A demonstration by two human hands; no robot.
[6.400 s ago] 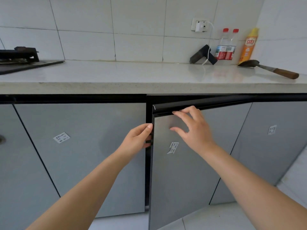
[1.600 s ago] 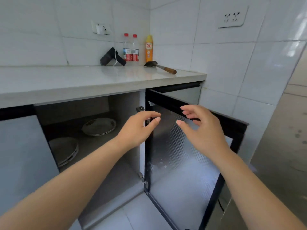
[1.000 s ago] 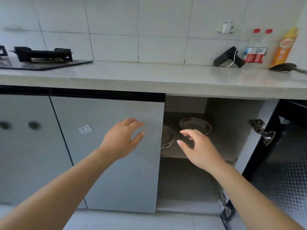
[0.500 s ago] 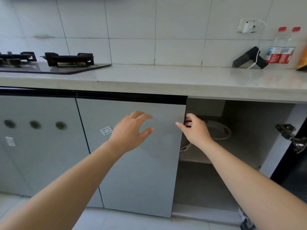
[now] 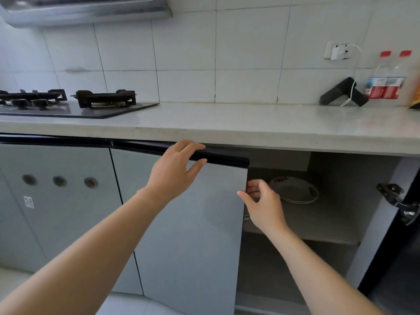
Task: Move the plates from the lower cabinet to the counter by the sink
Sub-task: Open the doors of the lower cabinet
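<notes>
Left hand (image 5: 176, 170) curled over the black top rail of the grey door (image 5: 188, 223), right hand (image 5: 263, 205) pinching its free edge, fingertips hidden behind it; plates (image 5: 295, 189), count unclear, on the shelf (image 5: 318, 226) under the desk (image 5: 250, 128), the door partly hiding the cabinet interior.

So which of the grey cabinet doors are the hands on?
The grey door beside the open compartment: left hand on its black top rail, right hand gripping its free edge. The door with three round vents is untouched.

Stacked white plates (image 5: 294, 190) with red rim markings, flat on cabinet shelf (image 5: 318, 226), door open
</notes>
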